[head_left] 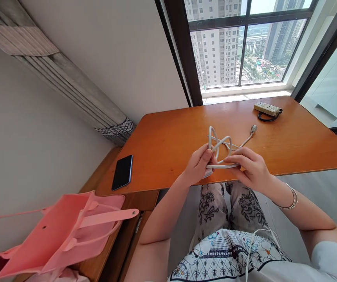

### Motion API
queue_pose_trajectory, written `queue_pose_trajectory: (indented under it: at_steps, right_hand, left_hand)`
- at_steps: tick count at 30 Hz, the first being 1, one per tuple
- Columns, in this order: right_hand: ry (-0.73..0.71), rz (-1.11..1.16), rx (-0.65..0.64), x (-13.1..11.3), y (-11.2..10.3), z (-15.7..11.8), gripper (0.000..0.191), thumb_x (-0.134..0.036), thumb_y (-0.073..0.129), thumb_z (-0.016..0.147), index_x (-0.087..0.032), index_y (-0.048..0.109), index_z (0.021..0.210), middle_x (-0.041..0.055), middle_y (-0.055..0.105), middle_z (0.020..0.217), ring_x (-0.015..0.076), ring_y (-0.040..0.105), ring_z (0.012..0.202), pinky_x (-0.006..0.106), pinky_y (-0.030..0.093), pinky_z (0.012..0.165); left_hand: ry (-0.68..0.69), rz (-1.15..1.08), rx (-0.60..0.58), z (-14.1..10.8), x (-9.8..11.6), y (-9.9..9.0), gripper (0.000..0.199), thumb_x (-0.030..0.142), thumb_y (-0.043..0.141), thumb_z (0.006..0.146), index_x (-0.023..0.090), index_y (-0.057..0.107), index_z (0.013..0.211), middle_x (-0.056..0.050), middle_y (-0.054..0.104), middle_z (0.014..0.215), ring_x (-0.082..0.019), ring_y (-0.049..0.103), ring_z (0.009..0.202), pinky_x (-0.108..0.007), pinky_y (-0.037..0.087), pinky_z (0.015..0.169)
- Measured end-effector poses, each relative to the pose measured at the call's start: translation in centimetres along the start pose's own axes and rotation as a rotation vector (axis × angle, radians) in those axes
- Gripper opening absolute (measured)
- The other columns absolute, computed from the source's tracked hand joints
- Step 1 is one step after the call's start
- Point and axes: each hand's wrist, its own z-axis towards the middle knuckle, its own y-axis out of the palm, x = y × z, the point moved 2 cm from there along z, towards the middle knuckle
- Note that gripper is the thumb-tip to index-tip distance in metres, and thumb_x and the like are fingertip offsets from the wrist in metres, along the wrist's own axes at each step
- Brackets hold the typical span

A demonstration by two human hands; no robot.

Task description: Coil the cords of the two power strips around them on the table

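Loops of a white power cord (219,166) are bunched between my two hands, just over the near edge of the table. My left hand (199,164) is closed around one side of the loops, with a white piece partly hidden beneath its fingers. On the other side, my right hand (249,166) pinches a strand between thumb and fingers. From the loops the cord trails back over the tabletop to its grey plug (254,128), which lies on the wood.
A beige power strip (266,109) with a black cord lies on the orange-brown table (168,137) near the window. At the left sits a black phone (122,172). An open pink bag (68,231) rests lower left, beside a wooden drawer unit (145,199).
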Motion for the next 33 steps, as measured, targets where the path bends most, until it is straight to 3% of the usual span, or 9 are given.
queue_pose_trajectory:
  at_steps: [3,6,10,14,18,23,26,30,33]
  right_hand:
    - [0.13,0.017,0.112,1.1,-1.2,2.0,0.03,-0.035,0.064,0.091,-0.025,0.066,0.12,0.0124,0.06,0.12,0.0264,0.059,0.114,0.043,0.052,0.097]
    - [0.286,0.262,-0.001,2.6,-1.4,3.4,0.051,-0.042,0.072,0.085,-0.025,0.06,0.132,0.0134,0.057,0.131,0.0299,0.052,0.129,0.049,0.047,0.107]
    - [0.472,0.732,-0.256,4.0,-0.5,3.6,0.046,-0.044,0.07,0.086,-0.018,0.062,0.123,0.0057,0.068,0.094,0.0185,0.069,0.082,0.035,0.059,0.077]
    - [0.634,0.801,-0.276,4.4,-0.4,3.3,0.04,-0.051,0.07,0.086,-0.014,0.064,0.1,-0.0025,0.06,0.06,0.0121,0.061,0.052,0.023,0.048,0.05]
    - [0.685,0.834,-0.326,4.6,-0.6,3.0,0.044,-0.058,0.068,0.086,-0.015,0.061,0.094,-0.007,0.051,0.05,0.01,0.054,0.044,0.021,0.044,0.045]
    - [0.661,1.02,-0.386,5.2,-0.6,2.6,0.045,-0.06,0.068,0.085,-0.018,0.053,0.08,-0.0111,0.036,0.047,0.0068,0.043,0.041,0.022,0.044,0.046]
    - [0.654,1.038,-0.381,5.3,-0.5,2.6,0.049,-0.063,0.073,0.079,-0.019,0.052,0.077,-0.0108,0.038,0.048,0.0064,0.041,0.041,0.022,0.043,0.045]
    - [0.686,0.879,-0.311,5.2,-0.1,2.4,0.057,-0.072,0.066,0.08,-0.019,0.049,0.067,-0.0065,0.047,0.052,0.0081,0.052,0.042,0.021,0.04,0.042]
    - [0.713,0.899,-0.298,5.1,0.5,2.1,0.066,-0.079,0.059,0.079,-0.02,0.044,0.057,-0.0058,0.043,0.046,0.0078,0.047,0.037,0.021,0.035,0.038]
  left_hand:
    - [-0.122,-0.349,-0.179,-0.3,0.8,0.9,0.052,0.07,0.057,0.085,0.021,0.044,0.072,0.008,0.037,0.042,-0.011,0.045,0.035,-0.023,0.031,0.04]
    - [-0.185,-0.583,-0.244,-0.5,0.8,1.1,0.053,0.067,0.061,0.083,0.021,0.042,0.067,0.01,0.027,0.036,-0.011,0.038,0.027,-0.022,0.027,0.035]
    - [-0.312,-0.705,-0.199,-0.3,0.3,0.8,0.061,0.074,0.059,0.08,0.022,0.035,0.061,0.01,0.02,0.033,-0.011,0.032,0.025,-0.021,0.021,0.031]
    - [-0.372,-0.798,-0.11,0.0,0.1,0.5,0.061,0.077,0.05,0.084,0.021,0.036,0.064,0.01,0.02,0.037,-0.008,0.03,0.027,-0.02,0.025,0.034]
    - [-0.379,-0.823,-0.113,-0.2,0.1,0.5,0.049,0.06,0.05,0.094,0.02,0.042,0.067,0.01,0.023,0.04,-0.007,0.03,0.03,-0.019,0.032,0.039]
    - [-0.368,-0.761,-0.114,-0.3,0.1,0.9,0.049,0.06,0.061,0.088,0.019,0.045,0.068,0.012,0.019,0.04,-0.006,0.028,0.031,-0.018,0.032,0.041]
    - [-0.369,-0.724,-0.083,-0.2,0.2,0.9,0.052,0.062,0.066,0.083,0.018,0.044,0.067,0.012,0.019,0.041,-0.006,0.029,0.031,-0.017,0.031,0.041]
    - [-0.386,-0.696,-0.057,-0.3,0.2,1.0,0.054,0.064,0.066,0.081,0.018,0.042,0.065,0.011,0.02,0.041,-0.006,0.03,0.031,-0.017,0.03,0.04]
    - [-0.414,-0.697,-0.059,-0.3,0.2,1.1,0.055,0.064,0.063,0.084,0.018,0.041,0.064,0.011,0.02,0.04,-0.006,0.029,0.031,-0.017,0.029,0.039]
